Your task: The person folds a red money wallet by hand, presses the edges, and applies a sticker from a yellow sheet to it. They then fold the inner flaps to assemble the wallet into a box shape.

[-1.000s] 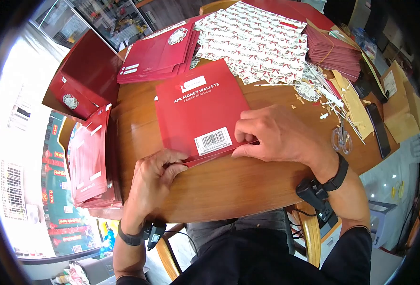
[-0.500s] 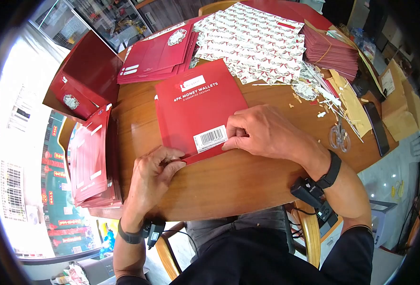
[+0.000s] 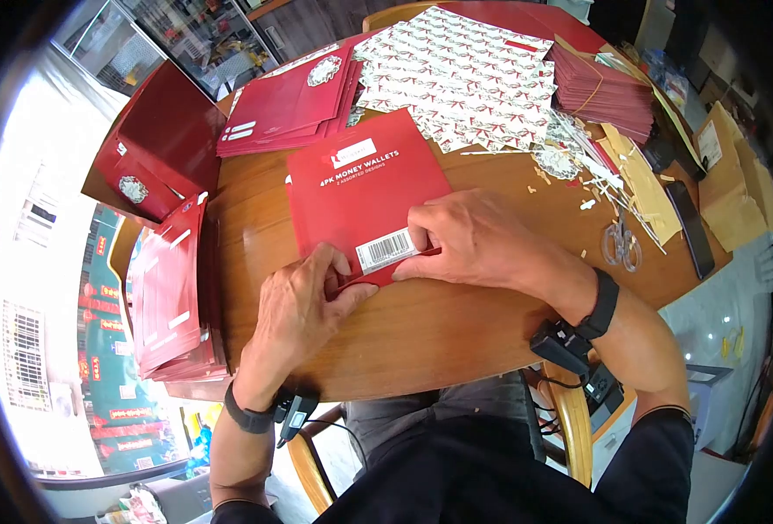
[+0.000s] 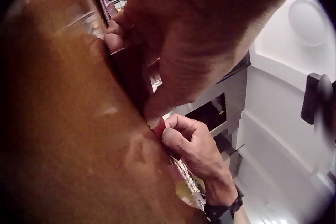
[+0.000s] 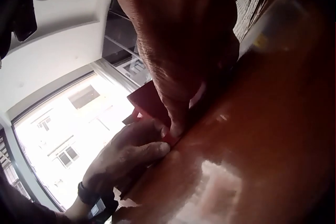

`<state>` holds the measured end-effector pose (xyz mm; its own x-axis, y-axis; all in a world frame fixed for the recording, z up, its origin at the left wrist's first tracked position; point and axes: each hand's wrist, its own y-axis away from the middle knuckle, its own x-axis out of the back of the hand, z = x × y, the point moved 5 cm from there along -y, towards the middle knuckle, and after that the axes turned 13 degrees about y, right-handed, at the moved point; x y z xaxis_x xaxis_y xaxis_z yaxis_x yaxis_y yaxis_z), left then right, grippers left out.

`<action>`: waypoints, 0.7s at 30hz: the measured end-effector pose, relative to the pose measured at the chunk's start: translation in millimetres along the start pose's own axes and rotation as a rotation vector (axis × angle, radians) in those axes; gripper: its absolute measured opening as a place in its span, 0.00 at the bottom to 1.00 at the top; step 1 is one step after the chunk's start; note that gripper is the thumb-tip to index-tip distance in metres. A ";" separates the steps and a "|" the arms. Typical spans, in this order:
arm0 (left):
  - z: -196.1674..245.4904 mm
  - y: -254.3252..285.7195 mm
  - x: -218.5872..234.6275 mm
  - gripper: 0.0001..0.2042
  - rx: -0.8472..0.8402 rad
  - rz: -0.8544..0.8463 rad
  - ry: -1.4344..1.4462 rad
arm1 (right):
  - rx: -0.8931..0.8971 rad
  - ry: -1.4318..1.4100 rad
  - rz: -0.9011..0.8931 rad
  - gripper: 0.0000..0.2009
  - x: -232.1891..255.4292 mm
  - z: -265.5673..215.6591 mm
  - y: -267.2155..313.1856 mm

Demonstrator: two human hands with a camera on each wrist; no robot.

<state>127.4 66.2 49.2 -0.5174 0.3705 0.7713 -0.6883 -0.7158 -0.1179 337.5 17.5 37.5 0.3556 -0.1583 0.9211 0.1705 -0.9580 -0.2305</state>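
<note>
A red card sleeve [image 3: 365, 196] printed "4PK MONEY WALLETS" lies on the wooden table with its barcode label [image 3: 386, 251] toward the person. The left hand [image 3: 299, 306] pinches its near edge left of the barcode, thumb below and fingers curled above. At the right of the barcode the right hand [image 3: 469, 240] pinches the same edge, where a narrow red flap is lifted. In the left wrist view the right hand [image 4: 197, 148] holds a bit of red card; the right wrist view shows the left hand [image 5: 126, 153] at the card's edge.
Red sleeves are stacked at the left [image 3: 166, 288] and at the back [image 3: 290, 100]. Patterned sheets [image 3: 461, 79] cover the back middle. Farther right are a banded red stack [image 3: 600, 92], paper scraps, clear scissors [image 3: 621, 244] and a black phone [image 3: 690, 229].
The left hand has shifted right along the near edge, toward the barcode. The right hand has moved left along that edge, so the two hands are closer together.
</note>
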 end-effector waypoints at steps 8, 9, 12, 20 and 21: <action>-12.4 -6.7 1.0 0.15 0.027 -0.055 0.050 | 0.004 0.111 -0.026 0.25 -6.9 -3.1 -14.8; -12.9 -6.4 3.0 0.15 0.025 -0.052 0.053 | 0.011 0.085 -0.055 0.25 -5.9 -2.9 -14.5; -18.2 -4.2 9.4 0.13 0.085 -0.070 0.132 | -0.022 0.067 -0.110 0.25 2.6 1.7 -9.4; -32.7 -6.4 20.9 0.08 0.099 -0.068 0.252 | -0.187 0.075 -0.248 0.22 12.5 26.8 -7.1; -32.4 -6.9 20.9 0.08 0.096 -0.069 0.252 | -0.225 0.069 -0.291 0.21 13.3 28.4 -6.9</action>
<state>104.9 98.1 45.9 -0.5897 0.5470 0.5942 -0.6811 -0.7322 -0.0019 367.2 28.8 42.4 0.2585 0.1196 0.9586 0.0460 -0.9927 0.1115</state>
